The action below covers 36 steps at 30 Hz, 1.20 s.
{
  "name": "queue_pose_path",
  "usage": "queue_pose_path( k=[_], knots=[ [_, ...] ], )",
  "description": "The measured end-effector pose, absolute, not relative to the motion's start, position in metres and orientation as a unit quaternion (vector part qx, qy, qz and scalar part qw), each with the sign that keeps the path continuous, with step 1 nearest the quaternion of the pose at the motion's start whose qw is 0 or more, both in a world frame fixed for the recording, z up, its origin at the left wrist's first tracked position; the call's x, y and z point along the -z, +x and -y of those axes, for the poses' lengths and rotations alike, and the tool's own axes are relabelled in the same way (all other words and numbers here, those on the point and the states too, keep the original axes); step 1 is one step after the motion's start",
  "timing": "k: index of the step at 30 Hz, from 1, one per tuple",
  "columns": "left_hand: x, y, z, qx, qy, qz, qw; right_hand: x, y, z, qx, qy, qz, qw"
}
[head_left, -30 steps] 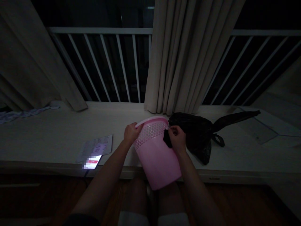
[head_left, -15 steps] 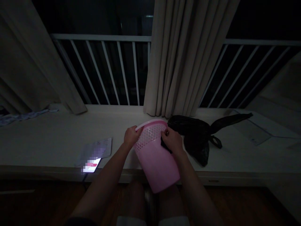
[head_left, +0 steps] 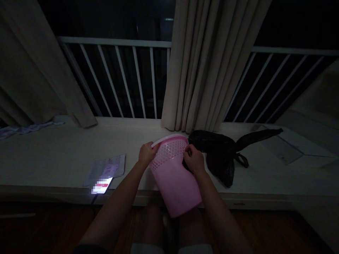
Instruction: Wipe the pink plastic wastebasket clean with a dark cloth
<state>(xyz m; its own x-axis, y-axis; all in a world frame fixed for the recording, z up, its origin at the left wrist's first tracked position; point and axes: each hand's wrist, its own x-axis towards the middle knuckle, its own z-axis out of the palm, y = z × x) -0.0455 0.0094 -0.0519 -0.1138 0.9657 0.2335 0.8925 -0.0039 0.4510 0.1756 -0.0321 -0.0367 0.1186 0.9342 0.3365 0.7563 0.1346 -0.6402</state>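
Observation:
A pink plastic basket [head_left: 176, 181] with a perforated upper band is tilted away from me, its base over my knees and its mouth toward the white ledge [head_left: 66, 148]. My left hand [head_left: 147, 154] is closed on the basket's rim at the left. On the right side of the rim, my right hand [head_left: 195, 160] is pinched on a piece of black plastic. A crumpled black plastic bag [head_left: 219, 151] lies on the ledge just right of the basket, one long strip trailing off to the right.
A lit phone [head_left: 102, 185] lies at the ledge's front edge beside a flat printed pack [head_left: 107, 169]. Beige curtains [head_left: 206, 63] hang behind the basket and at far left, before a white railing [head_left: 119, 76]. Pale cloth lies far left; flat paper lies far right.
My right hand drew the black plastic in closer against the basket's rim. The basket stays tilted in my left hand; the camera tipped slightly downward.

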Motion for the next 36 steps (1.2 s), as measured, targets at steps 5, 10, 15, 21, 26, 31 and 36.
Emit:
queue_pose_path(
  k=[5,10,15,21,26,31,36],
  knots=[
    [0.053,-0.045,-0.010,-0.250,0.654,-0.711,0.062,0.036,0.174,0.034,-0.118,-0.649,0.643,0.389],
    [0.054,-0.046,-0.010,-0.257,0.658,-0.705,0.062,0.033,0.170,0.036,-0.124,-0.586,0.700,0.388],
    [0.050,-0.042,-0.012,-0.246,0.663,-0.705,0.053,0.036,0.176,0.028,-0.121,-0.663,0.636,0.375],
    [0.046,-0.037,-0.013,-0.227,0.663,-0.712,0.045,0.038,0.184,0.024,-0.131,-0.684,0.617,0.367],
    [0.046,-0.037,-0.012,-0.224,0.662,-0.714,0.047,0.033,0.179,0.030,-0.114,-0.630,0.685,0.347],
    [0.045,-0.038,-0.011,-0.214,0.663,-0.716,0.050,0.029,0.172,0.035,-0.098,-0.579,0.741,0.326],
    [0.045,-0.037,-0.011,-0.213,0.664,-0.715,0.047,0.033,0.173,0.030,-0.114,-0.618,0.690,0.360]
  ],
)
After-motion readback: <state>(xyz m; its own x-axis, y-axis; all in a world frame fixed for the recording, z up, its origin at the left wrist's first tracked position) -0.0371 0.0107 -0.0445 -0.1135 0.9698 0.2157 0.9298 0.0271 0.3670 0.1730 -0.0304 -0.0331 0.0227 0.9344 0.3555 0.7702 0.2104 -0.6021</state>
